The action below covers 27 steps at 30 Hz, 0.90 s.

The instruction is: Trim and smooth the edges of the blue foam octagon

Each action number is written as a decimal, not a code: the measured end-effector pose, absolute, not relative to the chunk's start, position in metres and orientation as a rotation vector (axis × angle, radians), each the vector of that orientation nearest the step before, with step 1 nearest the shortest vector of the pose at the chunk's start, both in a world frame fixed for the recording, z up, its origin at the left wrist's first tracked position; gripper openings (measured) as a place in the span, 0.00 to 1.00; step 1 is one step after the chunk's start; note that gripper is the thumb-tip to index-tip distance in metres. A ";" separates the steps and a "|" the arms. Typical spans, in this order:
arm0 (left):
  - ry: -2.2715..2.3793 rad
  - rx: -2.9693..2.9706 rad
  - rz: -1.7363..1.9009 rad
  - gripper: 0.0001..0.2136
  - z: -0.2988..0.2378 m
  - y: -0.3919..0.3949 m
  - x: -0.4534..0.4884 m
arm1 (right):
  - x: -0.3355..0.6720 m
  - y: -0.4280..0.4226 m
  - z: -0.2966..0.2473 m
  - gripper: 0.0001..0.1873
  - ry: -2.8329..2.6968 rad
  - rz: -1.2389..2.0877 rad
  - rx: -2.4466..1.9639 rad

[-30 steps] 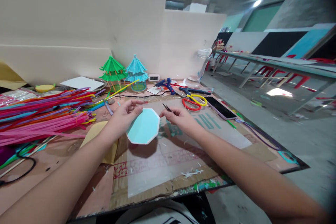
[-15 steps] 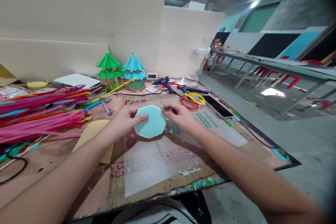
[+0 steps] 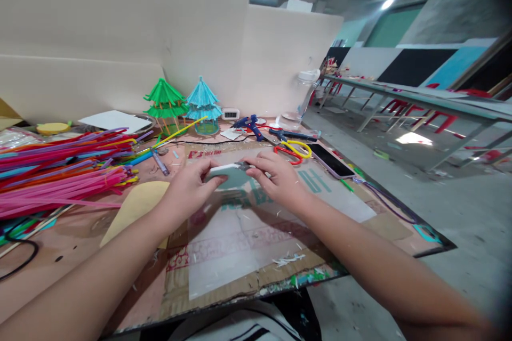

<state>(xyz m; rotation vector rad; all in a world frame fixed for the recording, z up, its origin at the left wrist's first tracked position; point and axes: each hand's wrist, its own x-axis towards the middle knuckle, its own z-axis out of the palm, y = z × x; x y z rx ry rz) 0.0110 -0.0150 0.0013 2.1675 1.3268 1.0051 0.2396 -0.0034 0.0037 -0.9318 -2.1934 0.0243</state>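
My left hand point(image 3: 195, 184) pinches a light-blue octagonal board point(image 3: 232, 178) by its left side, thumb below and fingers along the top. The board is tilted, so its pale edge faces up and its blue face shows foreshortened. My right hand point(image 3: 276, 177) is closed on a small thin grey blade point(image 3: 242, 165), which is against the board's upper right edge. Fingers cover most of the blade. Both hands are above a translucent sheet point(image 3: 224, 261) on the table. Yellow- and red-handled scissors point(image 3: 298, 148) lie just beyond my right hand.
Bundled pipe cleaners point(image 3: 68, 170) lie at left, near a yellow paper piece point(image 3: 134, 205). Green point(image 3: 166, 104) and blue point(image 3: 202, 98) pagoda models stand behind. A glue gun point(image 3: 252, 127), phone point(image 3: 331, 161) and clear jar point(image 3: 304, 96) are at the back right. White scraps point(image 3: 288, 261) lie near the front edge.
The octagonal board has tipped from facing me to nearly edge-on. My right hand has moved slightly left, bringing the blade onto the board's edge.
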 end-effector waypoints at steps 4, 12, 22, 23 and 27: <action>1.309 2.196 1.015 0.04 0.001 -0.016 0.011 | 0.238 -0.004 0.003 0.21 -2.198 0.026 -0.909; 1.305 2.297 0.989 0.06 0.000 -0.016 0.009 | 0.238 -0.002 -0.001 0.20 -2.192 0.044 -0.917; 1.305 2.269 0.968 0.06 -0.001 -0.014 0.009 | 0.237 -0.001 -0.002 0.17 -2.165 0.064 -0.912; 1.308 2.256 0.967 0.06 -0.001 -0.014 0.009 | 0.237 -0.001 -0.002 0.17 -2.165 0.071 -0.918; 1.302 2.245 0.977 0.06 -0.001 -0.014 0.008 | 0.238 -0.002 0.000 0.17 -2.177 0.081 -0.930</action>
